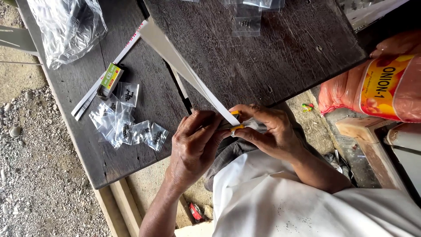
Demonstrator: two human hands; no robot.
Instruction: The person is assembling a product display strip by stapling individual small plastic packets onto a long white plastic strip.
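Both hands meet just past the near edge of the dark wooden bench (245, 61), over the person's lap. Seen from the head camera, the left hand (195, 147) has its fingers laid flat and close together, pressing on the near end of a long white paper strip (184, 66). That strip runs from the hands up and to the left, across the gap between the two bench boards. The right hand (267, 131) curls in from the other side and pinches a small yellow-tipped tool (237, 127) between thumb and fingertips, right at the strip's end. Whether the tool is a stapler or a clip I cannot tell, since the fingers cover most of it.

On the left board lies a cluster of small clear packets (127, 125) with dark seeds inside, some overlapping. Just above them sits a small green and yellow box (110, 78), resting against a pair of thin white strips (94, 94). A crumpled clear plastic bag (68, 26) lies at the far left corner of that board. More clear packets (246, 19) sit at the far edge of the right board. An orange sack (377, 83) with a yellow label rests off to the right, below the bench. Gravel ground (22, 145) shows at the left.
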